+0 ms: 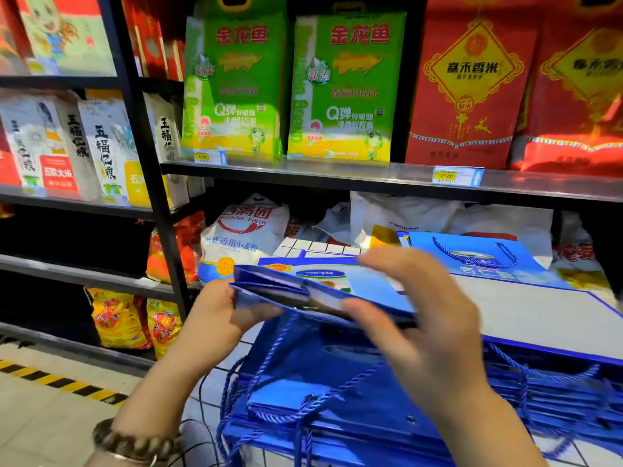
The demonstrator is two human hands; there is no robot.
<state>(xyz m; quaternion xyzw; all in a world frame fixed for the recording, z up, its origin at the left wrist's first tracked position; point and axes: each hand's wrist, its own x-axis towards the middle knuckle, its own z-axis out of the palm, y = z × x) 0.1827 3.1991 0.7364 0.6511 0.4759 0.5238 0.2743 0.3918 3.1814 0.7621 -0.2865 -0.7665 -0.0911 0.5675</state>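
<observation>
gripping with the left hand the left end of a folded, glossy blue paper gift bag — thumb on the near side, fingers hidden behind. pinching the same bag further right with the right hand, thumb below, blurred fingers arched over the top edge. bag held roughly flat, just above a stack of blue paper bags with twisted blue rope handles. on the left wrist, a brown bead bracelet. beyond, lying flat, another blue bag with a printed tin; to its left a white flour sack. higher up — on a grey metal shelf — upright green rice packs beside red rice packs.
</observation>
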